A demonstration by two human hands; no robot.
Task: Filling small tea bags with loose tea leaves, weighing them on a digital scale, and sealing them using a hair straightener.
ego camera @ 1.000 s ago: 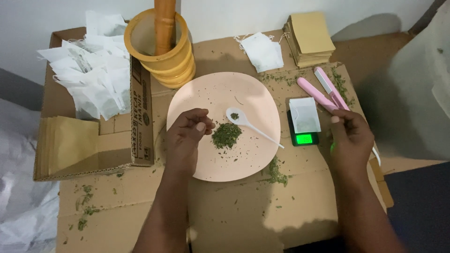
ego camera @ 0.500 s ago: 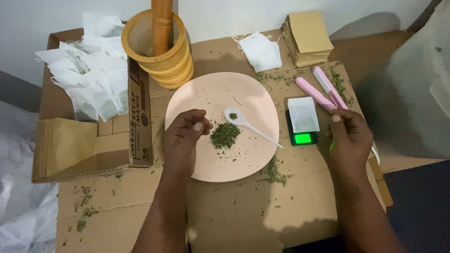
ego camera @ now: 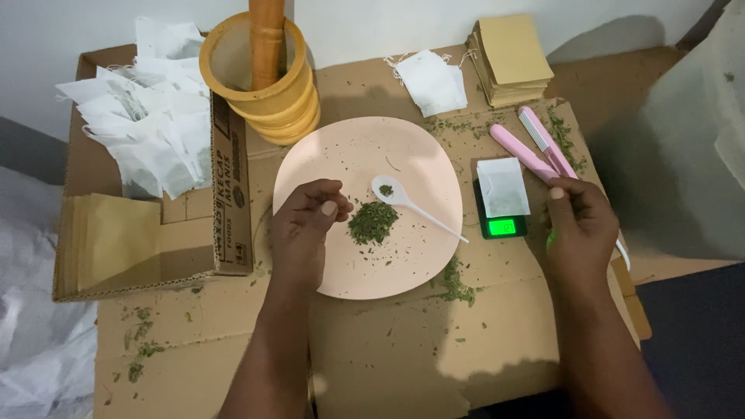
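Observation:
A pale pink plate lies on a cardboard surface, with a small heap of dried green herb and a white plastic spoon on it. My left hand hovers over the plate's left side with fingertips pinched together beside the herb. My right hand rests to the right of a small digital scale, which carries a white tea bag. Its fingers are curled near the scale and the pink sealer; whether they hold anything is unclear.
A yellow mortar with a wooden pestle stands behind the plate. An open cardboard box at left holds white tea bags and brown envelopes. More envelopes and a tea bag lie at the back. Herb crumbs are scattered about.
Both hands stay almost in place. The left hand's pinched fingers remain beside the herb heap; the right hand has shifted slightly by the scale.

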